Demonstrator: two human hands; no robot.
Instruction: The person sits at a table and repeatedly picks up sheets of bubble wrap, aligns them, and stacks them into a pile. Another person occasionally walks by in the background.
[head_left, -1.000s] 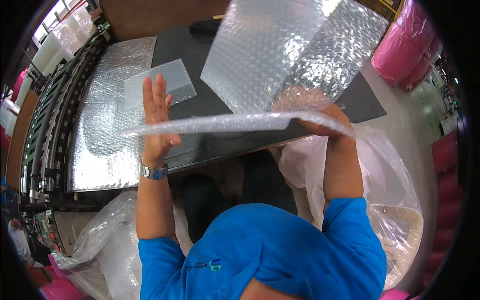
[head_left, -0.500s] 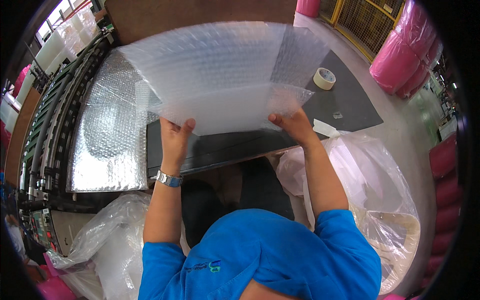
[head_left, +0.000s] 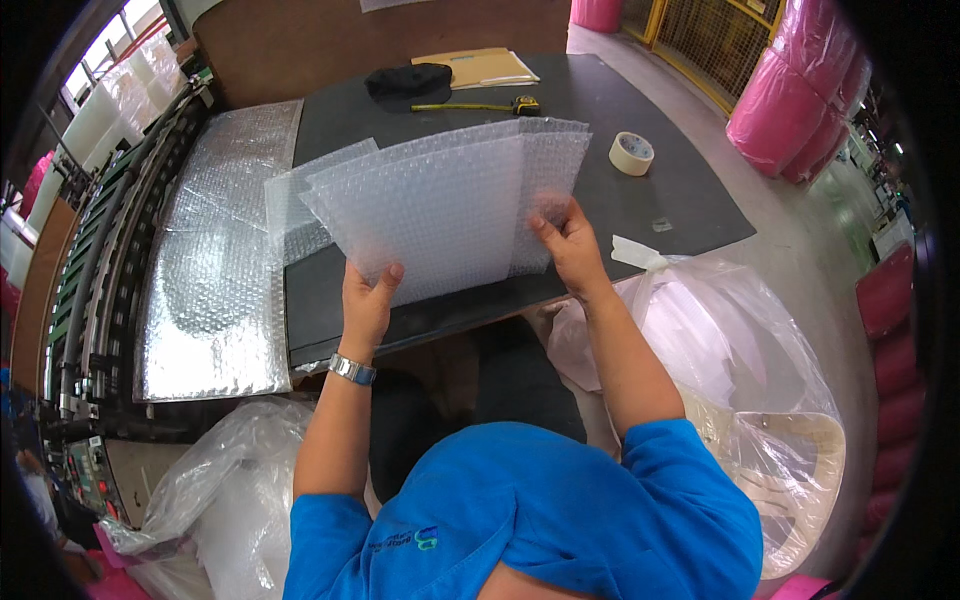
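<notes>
We identify the workpiece as a set of translucent bubble-film sheets (head_left: 430,215), thin, flexible and roughly rectangular, with a dimpled texture. The sheets overlap in a slight fan, tilted over the dark, smooth counter (head_left: 690,205).

At 9 o'clock from the set, we see a smaller bubble sheet (head_left: 290,205), partly covered by it, and a glossy, silvery bubble sheet (head_left: 215,280). A ring-shaped roll of cream tape (head_left: 631,154) sits at 2 o'clock. We cannot count the layers or tell whether their lower edge touches the counter.

The left hand (head_left: 368,305) grips the set's 7 o'clock corner and the right hand (head_left: 572,250) its edge near 4 o'clock. On both, we find the fingers (head_left: 548,208) closed on the film, thumbs in front; the other fingers are blurred behind it. The film lies between them, extending toward 12 o'clock.
</notes>
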